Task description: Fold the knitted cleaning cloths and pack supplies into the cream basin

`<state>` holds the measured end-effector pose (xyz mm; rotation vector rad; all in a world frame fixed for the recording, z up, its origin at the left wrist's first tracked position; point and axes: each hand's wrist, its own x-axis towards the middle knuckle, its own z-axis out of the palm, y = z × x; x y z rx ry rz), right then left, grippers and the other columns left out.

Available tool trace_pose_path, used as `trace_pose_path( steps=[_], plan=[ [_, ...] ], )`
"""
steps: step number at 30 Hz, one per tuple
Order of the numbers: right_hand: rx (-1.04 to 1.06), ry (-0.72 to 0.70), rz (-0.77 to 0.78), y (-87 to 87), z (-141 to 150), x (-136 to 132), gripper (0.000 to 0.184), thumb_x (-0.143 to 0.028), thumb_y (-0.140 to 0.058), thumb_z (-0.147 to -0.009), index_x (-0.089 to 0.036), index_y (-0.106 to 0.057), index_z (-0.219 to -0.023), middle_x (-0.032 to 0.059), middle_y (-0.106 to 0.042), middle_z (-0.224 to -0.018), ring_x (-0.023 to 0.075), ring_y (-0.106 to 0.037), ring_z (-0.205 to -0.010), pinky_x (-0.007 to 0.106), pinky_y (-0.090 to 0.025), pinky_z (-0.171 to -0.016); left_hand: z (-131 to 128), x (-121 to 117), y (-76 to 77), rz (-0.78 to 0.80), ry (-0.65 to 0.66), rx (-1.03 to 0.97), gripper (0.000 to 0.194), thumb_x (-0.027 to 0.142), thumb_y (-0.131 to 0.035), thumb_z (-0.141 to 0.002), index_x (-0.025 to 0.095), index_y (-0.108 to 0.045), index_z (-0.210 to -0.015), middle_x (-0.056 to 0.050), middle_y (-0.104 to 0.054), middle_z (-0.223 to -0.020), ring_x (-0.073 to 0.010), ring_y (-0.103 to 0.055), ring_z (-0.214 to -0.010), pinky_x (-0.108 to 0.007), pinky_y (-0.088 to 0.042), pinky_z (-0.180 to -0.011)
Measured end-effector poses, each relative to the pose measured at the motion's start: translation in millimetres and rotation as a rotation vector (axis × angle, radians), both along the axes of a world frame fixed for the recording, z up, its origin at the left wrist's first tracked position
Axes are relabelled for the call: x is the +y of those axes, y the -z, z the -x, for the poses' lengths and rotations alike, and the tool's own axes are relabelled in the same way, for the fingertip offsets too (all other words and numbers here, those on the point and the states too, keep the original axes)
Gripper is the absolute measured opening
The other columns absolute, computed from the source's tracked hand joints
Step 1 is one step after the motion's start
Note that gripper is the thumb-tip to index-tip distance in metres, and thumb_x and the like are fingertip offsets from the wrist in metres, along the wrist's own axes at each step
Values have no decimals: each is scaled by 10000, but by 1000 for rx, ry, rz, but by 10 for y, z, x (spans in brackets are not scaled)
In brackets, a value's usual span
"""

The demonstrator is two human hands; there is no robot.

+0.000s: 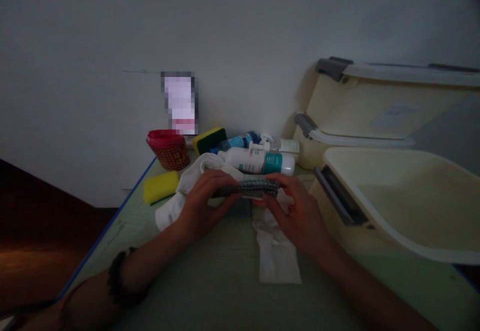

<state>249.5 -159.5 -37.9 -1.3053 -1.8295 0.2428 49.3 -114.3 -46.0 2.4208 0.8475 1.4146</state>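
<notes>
Between my left hand (210, 196) and my right hand (294, 208) is a flat dark grey pad (258, 187) with a braided, layered-looking edge. My fingertips lie along its top and my thumbs press from below, one hand at each end. It is seen nearly edge-on, and the dim light hides its exact kind. Below it, partly covered by my hands, a blue-grey patch (240, 209) shows on the table. A white cloth (279, 258) lies just under my right hand, and more white fabric (170, 211) is beside my left hand.
At the back lie a white bottle (251, 160), a blue-labelled bottle (240, 141), a clear pump bottle (287, 147) and a green-yellow sponge (210, 141). A yellow sponge (161, 187) and a red basket (170, 156) stand left. A large open cream bin (337, 226) occupies the right.
</notes>
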Motion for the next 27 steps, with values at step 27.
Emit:
trace_pose_path(
  steps=[27],
  plan=[
    [-55,-103,-113,50,18,28,211,-159,-581,-791,-236,-506,-973,88,-526,-1179,220,-506,-1125,434,-421,-928,-6,-7,4,33,79,88,98,106,-626,-761,163,-596,-834,-60,-600,-931,-148,-607,-828,-245,-544,-652]
  ],
)
